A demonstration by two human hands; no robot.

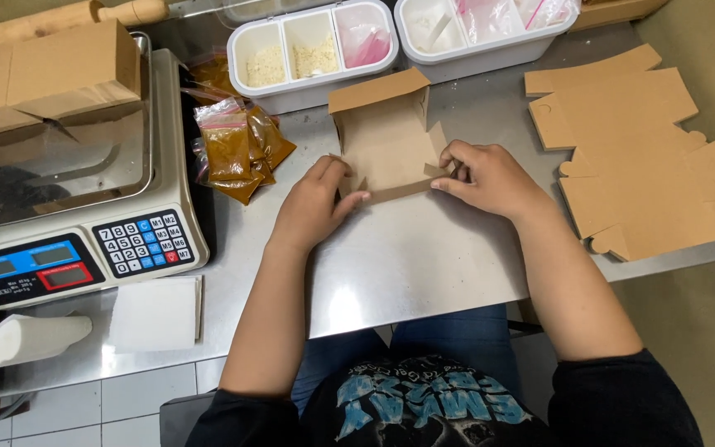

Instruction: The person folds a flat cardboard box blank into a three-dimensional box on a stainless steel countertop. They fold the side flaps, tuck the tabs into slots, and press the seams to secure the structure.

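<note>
Table: a brushed stainless-steel work table (424,257) carries everything, its near edge running just above the person's lap.
Scale: a grey electronic weighing scale with a steel pan, blue display panel and keypad (84,223) stands at the table's left end; folded brown cardboard boxes (47,79) rest on its pan.
Flat blanks: a stack of flat brown die-cut cardboard box blanks (647,157) lies at the table's right end, well apart from both hands.
Trays: two white plastic divided trays sit along the far edge, the left one (312,54) holding pale crumbs and a pink-tinted bag, the right one (482,29) holding clear bags.
Box in hand: a small brown cardboard box, half folded with its lid flap raised (386,141), sits on the table's middle, between the two hands and just in front of the left tray.
Left hand: the left hand (312,207) pinches the box's near-left corner, thumb and fingers closed on the low front wall.
Right hand: the right hand (486,178) grips the near-right corner, fingers curled over the side flap.
Spice packets: clear plastic packets of orange-brown powder (237,149) are heaped between the scale and the box, near the left hand but not touching it.
Paper: a white folded paper sheet (155,314) lies by the near edge, below the scale; a white paper roll (22,339) lies just left of it.
</note>
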